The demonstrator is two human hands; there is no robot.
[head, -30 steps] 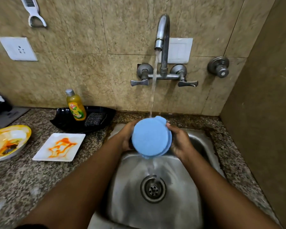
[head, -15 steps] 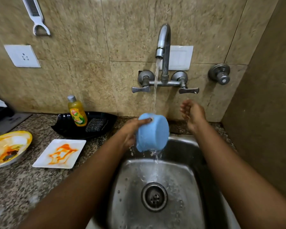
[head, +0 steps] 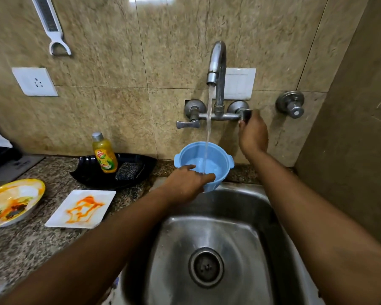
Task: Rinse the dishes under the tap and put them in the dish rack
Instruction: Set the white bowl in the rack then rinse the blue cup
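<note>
The left hand (head: 186, 183) is gripping the blue bowl (head: 204, 162) by its near rim, under the tap (head: 217, 69), above the sink (head: 262, 208); the right hand (head: 253, 134) is pinching the tap handle (head: 246, 115); a soap bottle (head: 103, 155), a scrubber (head: 128, 170) and two stained plates (head: 80, 209) are sitting on the counter (head: 20, 245) to the left.

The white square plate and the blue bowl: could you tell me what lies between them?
Head view: only the left hand, gripping the blue bowl, and granite counter beyond the white square plate.
</note>
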